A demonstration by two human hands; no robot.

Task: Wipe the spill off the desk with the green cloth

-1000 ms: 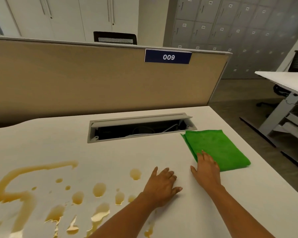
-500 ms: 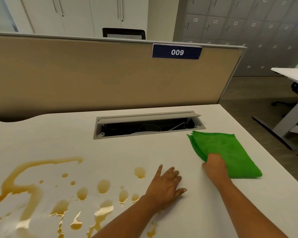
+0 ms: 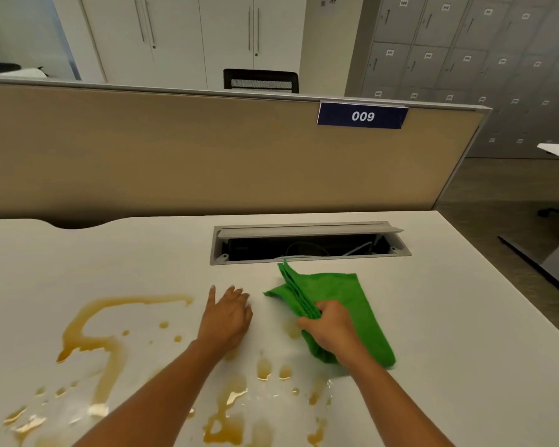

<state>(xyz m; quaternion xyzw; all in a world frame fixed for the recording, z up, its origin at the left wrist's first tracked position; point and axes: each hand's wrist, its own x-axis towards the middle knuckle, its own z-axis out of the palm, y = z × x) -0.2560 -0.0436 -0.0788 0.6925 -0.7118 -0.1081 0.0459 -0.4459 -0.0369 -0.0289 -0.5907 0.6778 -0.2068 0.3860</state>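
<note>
right hand (image 3: pixel 328 327) clamped on cloth (image 3: pixel 336 295) edge, at desk (image 3: pixel 465 350) centre-right | left hand (image 3: pixel 228 314) flat, fingers apart, empty | spill (image 3: pixel 110 321) at 9 o'clock from cloth, long axis left-right | right hand nearer

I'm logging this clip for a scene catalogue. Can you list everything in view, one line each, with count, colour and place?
folded green cloth: one, bright green, right of desk centre, one edge lifted.
amber liquid spill: one streak plus many drops, brown, left and near part of desk.
white desk top: one, off-white, fills the foreground.
grey cable hatch: one, grey, lid open, set in desk behind the cloth.
beige partition panel: one, tan, along the desk's far edge.
navy 009 label: one, dark blue with white digits, top of the partition.
black chair back: one, black, beyond the partition.
white cupboards: several doors, far wall.
grey lockers: many, far right.
left hand: one, flat on desk, nothing held.
right hand: one, grip closed on the cloth.
</note>
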